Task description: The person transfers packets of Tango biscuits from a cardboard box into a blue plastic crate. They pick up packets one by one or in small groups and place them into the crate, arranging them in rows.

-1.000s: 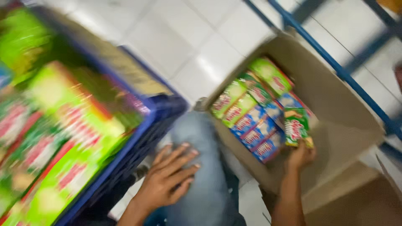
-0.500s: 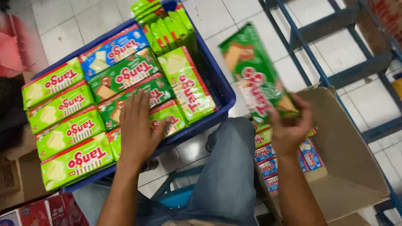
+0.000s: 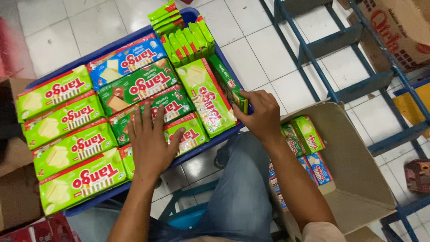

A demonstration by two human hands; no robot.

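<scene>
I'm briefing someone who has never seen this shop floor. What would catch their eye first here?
First, the blue plastic crate on the white tiled floor, packed with bright green wafer packets. The left hand lies flat on those packets, while the right hand slots a dark green packet on edge at the crate's right side. At the right, an open brown cardboard box holds more packets.

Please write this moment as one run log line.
left hand: flat on wafer packs | right hand: slots dark green wafer pack into blue crate
</scene>
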